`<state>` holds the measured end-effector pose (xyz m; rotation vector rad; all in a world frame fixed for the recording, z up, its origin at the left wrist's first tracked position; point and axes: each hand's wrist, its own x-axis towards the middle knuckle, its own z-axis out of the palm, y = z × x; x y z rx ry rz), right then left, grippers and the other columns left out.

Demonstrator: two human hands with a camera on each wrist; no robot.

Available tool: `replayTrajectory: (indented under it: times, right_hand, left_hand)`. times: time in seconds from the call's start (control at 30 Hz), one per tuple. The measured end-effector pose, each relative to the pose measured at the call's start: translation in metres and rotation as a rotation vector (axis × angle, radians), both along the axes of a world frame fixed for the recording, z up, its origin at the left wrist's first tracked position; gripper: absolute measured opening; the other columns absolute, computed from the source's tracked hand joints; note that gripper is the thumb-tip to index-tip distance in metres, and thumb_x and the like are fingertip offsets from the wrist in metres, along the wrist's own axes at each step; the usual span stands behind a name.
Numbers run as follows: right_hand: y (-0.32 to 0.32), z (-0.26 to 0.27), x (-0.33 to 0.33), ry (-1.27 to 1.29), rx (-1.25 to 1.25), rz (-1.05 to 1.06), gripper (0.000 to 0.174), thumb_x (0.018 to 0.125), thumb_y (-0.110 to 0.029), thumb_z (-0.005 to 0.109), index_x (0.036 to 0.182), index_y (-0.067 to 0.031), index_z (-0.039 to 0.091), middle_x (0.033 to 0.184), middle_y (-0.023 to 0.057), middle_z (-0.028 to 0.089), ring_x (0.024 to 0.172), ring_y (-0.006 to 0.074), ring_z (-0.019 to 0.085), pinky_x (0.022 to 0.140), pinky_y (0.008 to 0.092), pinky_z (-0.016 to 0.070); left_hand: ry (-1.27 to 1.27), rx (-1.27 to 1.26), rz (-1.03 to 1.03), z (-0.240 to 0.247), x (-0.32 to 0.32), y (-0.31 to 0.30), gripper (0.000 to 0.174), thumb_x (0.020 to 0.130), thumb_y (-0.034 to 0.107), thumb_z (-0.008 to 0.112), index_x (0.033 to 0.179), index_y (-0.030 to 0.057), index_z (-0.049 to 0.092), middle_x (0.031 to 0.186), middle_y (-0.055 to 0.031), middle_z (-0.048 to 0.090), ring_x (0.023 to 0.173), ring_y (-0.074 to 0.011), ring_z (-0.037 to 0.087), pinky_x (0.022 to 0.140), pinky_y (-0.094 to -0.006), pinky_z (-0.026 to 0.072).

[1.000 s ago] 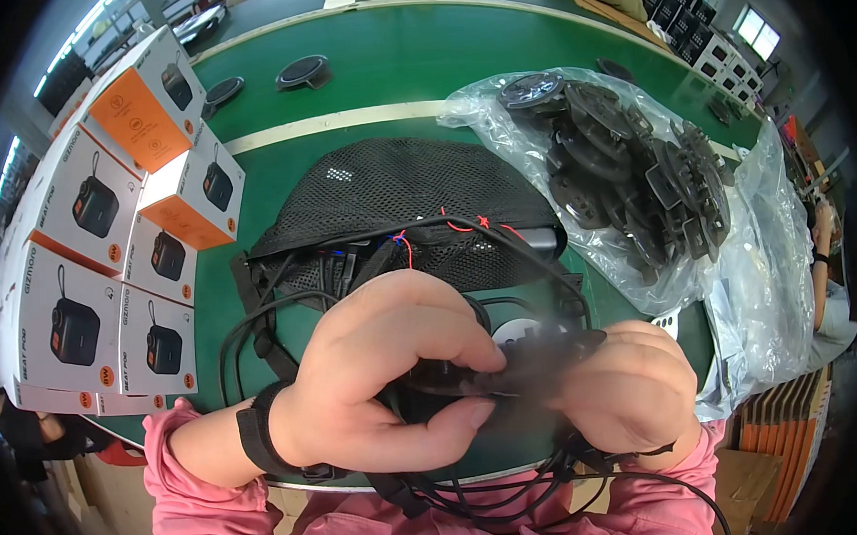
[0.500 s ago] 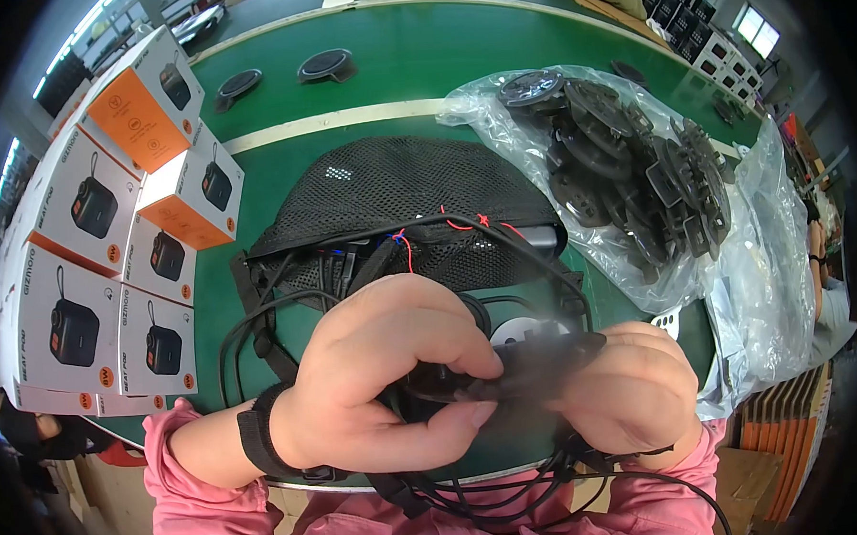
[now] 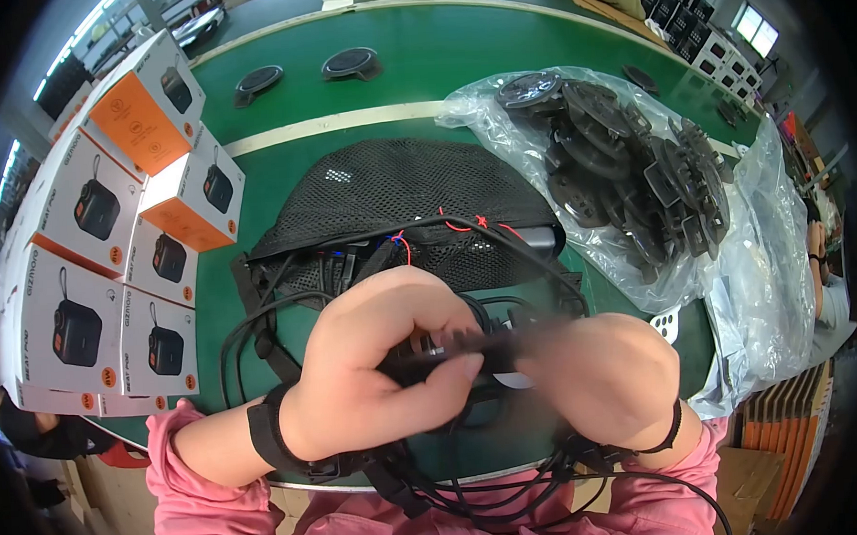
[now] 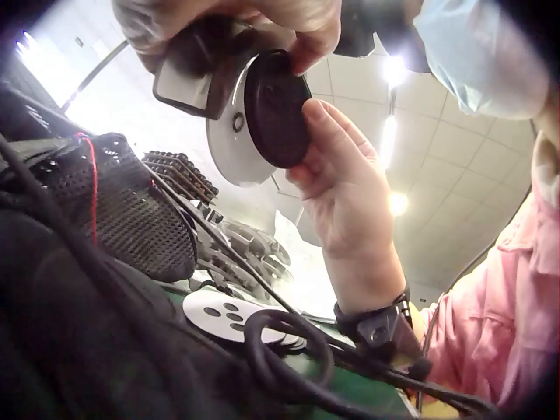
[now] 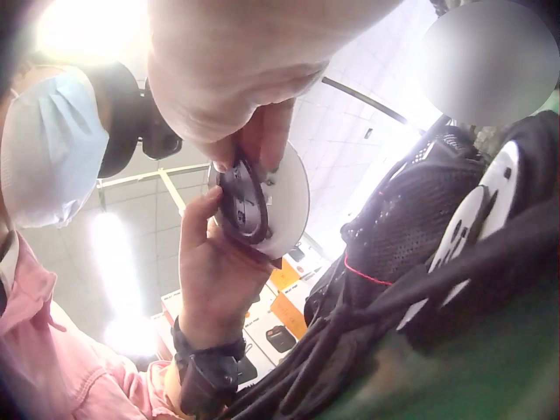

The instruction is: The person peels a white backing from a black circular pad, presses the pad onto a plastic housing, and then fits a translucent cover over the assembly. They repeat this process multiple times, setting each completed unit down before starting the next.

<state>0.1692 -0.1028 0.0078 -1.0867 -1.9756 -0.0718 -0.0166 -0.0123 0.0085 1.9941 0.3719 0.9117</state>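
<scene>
Both hands hold a black round plastic part (image 3: 494,349) in front of the body, turned nearly edge-on and blurred in the head view. My left hand (image 3: 385,365) pinches one side of it between thumb and fingers. On the other side my right hand (image 3: 610,379), also blurred, grips it by the rim. The left wrist view shows its dark face (image 4: 278,109) with a pale round disc (image 4: 232,144) close against it. Raised details and a curved rim appear on the black part (image 5: 245,206) in the right wrist view.
A black mesh bag (image 3: 415,187) with cables lies beyond the hands. Boxed speakers (image 3: 77,321) are stacked left. At right, a clear plastic bag (image 3: 754,282) lies by piled black parts (image 3: 615,154). A white disc with holes (image 4: 223,315) lies on the green table.
The right hand has moved slightly left, and the black part has turned more edge-on. Two round black parts on the far green surface have shifted right.
</scene>
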Motion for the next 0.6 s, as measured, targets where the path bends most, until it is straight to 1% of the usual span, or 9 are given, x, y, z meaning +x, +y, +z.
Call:
replayTrajectory:
  times: [0.1,0.17,0.23,0.27,0.3,0.37,0.5,0.57,0.6]
  right_hand:
    - [0.003,-0.003,-0.007,0.162,-0.121,-0.1,0.019,0.064,-0.001,0.069,0.081,0.0004,0.06,0.069,0.0075,0.06,0.054,0.0158,0.058,0.048,0.0231,0.0452]
    - [0.005,-0.005,-0.008,0.216,-0.158,-0.128,0.018,0.066,-0.001,0.068,0.081,0.0003,0.06,0.068,0.0077,0.06,0.053,0.0145,0.058,0.048,0.0225,0.0448]
    - [0.007,-0.009,-0.009,0.272,-0.201,-0.159,0.017,0.067,-0.001,0.068,0.082,0.0002,0.06,0.067,0.0078,0.059,0.052,0.0133,0.058,0.048,0.022,0.0445]
    - [0.008,-0.011,-0.009,0.315,-0.243,-0.172,0.017,0.067,0.0,0.068,0.082,-0.0003,0.06,0.067,0.0076,0.059,0.052,0.0122,0.058,0.048,0.0215,0.0442]
    - [0.008,-0.013,-0.009,0.359,-0.285,-0.183,0.016,0.068,0.0,0.067,0.082,-0.0007,0.059,0.066,0.0073,0.058,0.053,0.0111,0.057,0.048,0.0211,0.044]
    - [0.009,-0.014,-0.009,0.379,-0.317,-0.183,0.015,0.068,0.0,0.067,0.082,-0.001,0.059,0.066,0.0067,0.058,0.053,0.0113,0.058,0.049,0.0204,0.044]
    - [0.009,-0.013,-0.009,0.394,-0.359,-0.177,0.015,0.068,0.0,0.066,0.082,-0.0011,0.06,0.067,0.0068,0.058,0.054,0.0113,0.059,0.049,0.0199,0.0443]
    - [0.009,-0.013,-0.009,0.384,-0.367,-0.176,0.015,0.068,0.0,0.066,0.082,-0.0012,0.06,0.067,0.007,0.058,0.055,0.0113,0.059,0.049,0.0197,0.0445]
    - [0.009,-0.015,-0.01,0.398,-0.364,-0.179,0.015,0.068,0.0,0.067,0.081,-0.0015,0.059,0.066,0.0065,0.057,0.053,0.0111,0.058,0.049,0.0199,0.0439]
  left_hand:
    - [0.075,-0.075,0.081,-0.01,0.003,0.0,0.013,0.064,0.001,0.059,0.073,0.0024,0.049,0.074,-0.0066,0.05,0.066,-0.0137,0.046,0.06,-0.0262,0.0366]
    - [0.24,-0.2,0.059,-0.003,0.002,0.001,0.012,0.07,0.003,0.053,0.082,0.0004,0.053,0.083,-0.0075,0.053,0.076,-0.0133,0.049,0.067,-0.025,0.0387]
    - [0.04,-1.076,-0.014,0.002,0.006,0.0,0.025,0.077,0.008,0.044,0.097,-0.0036,0.052,0.095,-0.0088,0.055,0.086,-0.0146,0.052,0.076,-0.0244,0.0397]
    - [0.125,-1.015,-0.021,0.004,0.006,0.002,0.035,0.079,0.011,0.038,0.108,-0.0072,0.047,0.102,-0.0107,0.055,0.093,-0.0171,0.053,0.083,-0.0256,0.0396]
    - [0.129,-1.018,-0.021,0.003,0.005,0.002,0.035,0.079,0.011,0.038,0.108,-0.0072,0.047,0.102,-0.0107,0.055,0.093,-0.0171,0.053,0.083,-0.0256,0.0396]
    - [0.064,-1.044,-0.03,0.002,0.005,0.003,0.023,0.084,0.009,0.038,0.1,0.0006,0.051,0.086,-0.0023,0.057,0.076,-0.0069,0.054,0.066,-0.0192,0.0429]
    - [0.067,-1.082,-0.049,0.004,0.005,0.004,0.024,0.084,0.009,0.038,0.102,0.0005,0.051,0.087,-0.003,0.057,0.077,-0.0076,0.054,0.067,-0.0193,0.0433]
    - [0.109,-1.055,-0.031,0.005,0.005,0.004,0.032,0.08,0.009,0.038,0.107,-0.0066,0.048,0.1,-0.0113,0.056,0.091,-0.0152,0.054,0.081,-0.026,0.0414]
    - [0.108,-1.056,-0.03,0.005,0.005,0.004,0.032,0.08,0.009,0.038,0.107,-0.0066,0.048,0.1,-0.0113,0.056,0.091,-0.0152,0.054,0.081,-0.026,0.0414]
